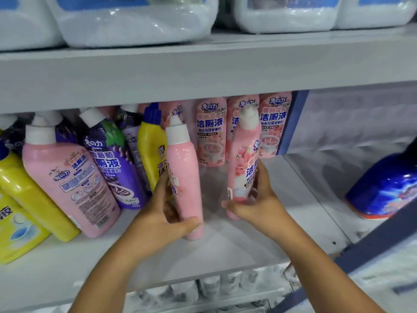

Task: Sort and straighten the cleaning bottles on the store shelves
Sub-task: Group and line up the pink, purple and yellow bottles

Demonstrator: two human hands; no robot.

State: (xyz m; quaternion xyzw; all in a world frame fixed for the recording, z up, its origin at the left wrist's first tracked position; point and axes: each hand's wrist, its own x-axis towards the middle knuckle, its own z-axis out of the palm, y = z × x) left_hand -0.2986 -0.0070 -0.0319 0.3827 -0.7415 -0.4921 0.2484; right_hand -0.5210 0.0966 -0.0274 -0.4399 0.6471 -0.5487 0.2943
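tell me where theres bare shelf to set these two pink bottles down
Bare shelf lies right of the right hand, up to the blue jug, and between the two held pink bottles, before the back-row pink bottles. Left of the left hand, leaning bottles crowd it.

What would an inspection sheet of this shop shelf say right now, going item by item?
Surface: white middle shelf, bare patch between the hands.
Job's things: two pink bottles, left one and right one, both upright in hand; pink row standing behind; leaning pink, purple and yellow bottles at left.
Clutter: blue bottle lying tilted at right.
Fingers: left hand and right hand each curled round a bottle's base.
Cables: nothing seen.
Surroundings: white jugs above; wrapped stock below.
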